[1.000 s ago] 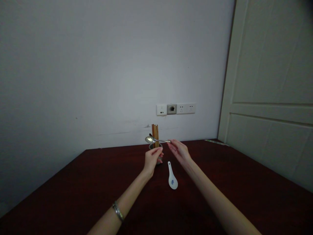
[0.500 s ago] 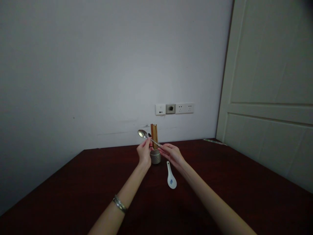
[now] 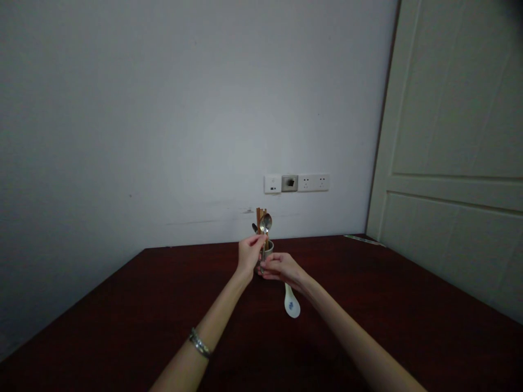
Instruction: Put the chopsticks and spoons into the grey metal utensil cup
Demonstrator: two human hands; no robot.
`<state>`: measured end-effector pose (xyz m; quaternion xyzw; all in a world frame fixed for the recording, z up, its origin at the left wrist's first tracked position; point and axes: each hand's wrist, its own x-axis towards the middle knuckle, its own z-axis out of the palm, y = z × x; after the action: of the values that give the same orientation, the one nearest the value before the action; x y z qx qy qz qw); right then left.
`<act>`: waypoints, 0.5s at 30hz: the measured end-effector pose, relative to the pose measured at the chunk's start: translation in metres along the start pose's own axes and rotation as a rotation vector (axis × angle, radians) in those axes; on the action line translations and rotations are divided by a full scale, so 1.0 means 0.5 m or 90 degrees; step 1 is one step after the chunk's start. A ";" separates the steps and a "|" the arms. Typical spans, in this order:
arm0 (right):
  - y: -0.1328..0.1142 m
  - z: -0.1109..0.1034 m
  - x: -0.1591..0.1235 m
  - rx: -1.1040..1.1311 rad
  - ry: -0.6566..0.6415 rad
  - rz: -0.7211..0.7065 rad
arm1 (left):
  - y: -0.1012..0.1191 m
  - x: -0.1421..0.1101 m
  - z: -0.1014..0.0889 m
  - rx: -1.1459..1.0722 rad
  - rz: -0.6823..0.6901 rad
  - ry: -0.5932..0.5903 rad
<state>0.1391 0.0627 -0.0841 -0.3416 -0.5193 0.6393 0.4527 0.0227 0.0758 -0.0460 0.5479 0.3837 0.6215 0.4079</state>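
A small grey cup (image 3: pixel 268 248) stands near the far edge of the dark red table (image 3: pixel 122 321), with several brown chopsticks (image 3: pixel 260 213) upright in it. My left hand (image 3: pixel 250 253) pinches the handle of a metal spoon (image 3: pixel 266 222), held upright with its bowl up, right in front of the cup. My right hand (image 3: pixel 281 267) is curled at the cup's base, fingers touching the spoon's lower end or the cup; I cannot tell which. A white ceramic spoon (image 3: pixel 291 302) with a blue mark lies on the table just beside my right wrist.
A white wall with a row of sockets (image 3: pixel 297 183) rises behind the table. A pale door (image 3: pixel 457 163) stands at the right. A thin light strip (image 3: pixel 362 238) lies at the table's far right corner. A bracelet (image 3: pixel 198 343) is on my left wrist.
The metal spoon went from lying level in my right hand to standing upright in my left hand at the cup. My right hand dropped to the cup's base.
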 end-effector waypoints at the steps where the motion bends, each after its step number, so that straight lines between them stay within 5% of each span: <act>1: 0.000 -0.002 0.000 -0.005 -0.008 0.003 | -0.001 0.000 0.000 0.002 -0.002 -0.008; 10: -0.017 -0.029 -0.003 -0.057 -0.010 0.027 | -0.011 0.004 -0.009 0.026 -0.004 -0.064; 15: -0.042 -0.040 -0.010 -0.086 0.059 -0.024 | -0.021 0.008 -0.011 0.026 0.005 -0.082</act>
<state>0.1635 0.0664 -0.0681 -0.3911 -0.5460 0.5776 0.4640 0.0178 0.0831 -0.0551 0.5964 0.3670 0.5787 0.4179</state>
